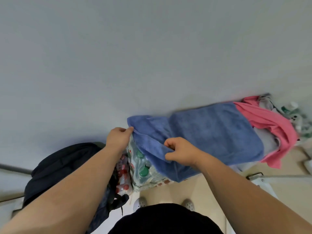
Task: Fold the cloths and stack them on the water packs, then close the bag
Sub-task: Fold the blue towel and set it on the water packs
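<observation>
While the frame is soft with motion blur, a good part of the scene is cut off or buried. The water packs [143,168] show only at their left end, green bottle caps under clear wrap; the rest sits under the blue cloth [207,132]. A second wrapped pack with red caps [124,179] is half hidden behind the left forearm. The dark bag [62,168] slumps at lower left, its mouth blocked by that arm, so I can't tell whether it is open or zipped. At far right a pink cloth [268,124] drapes over something pale that I can't identify, and the clutter behind it is too blurred to read.

Left hand [119,138] pinches the blue cloth's far-left corner between thumb and fingertips, just past the pack's upper edge. Right hand [181,152] is curled closed, gripping a bunched fold of the near edge; the fabric drops below the knuckles and hangs over the front of the packs.

Blue cloth: terry-like, lying along the tops of the packs against the pale wall, smooth toward its right end, creased and lifted at the left between the two hands. Its right end overlaps the pink cloth.
</observation>
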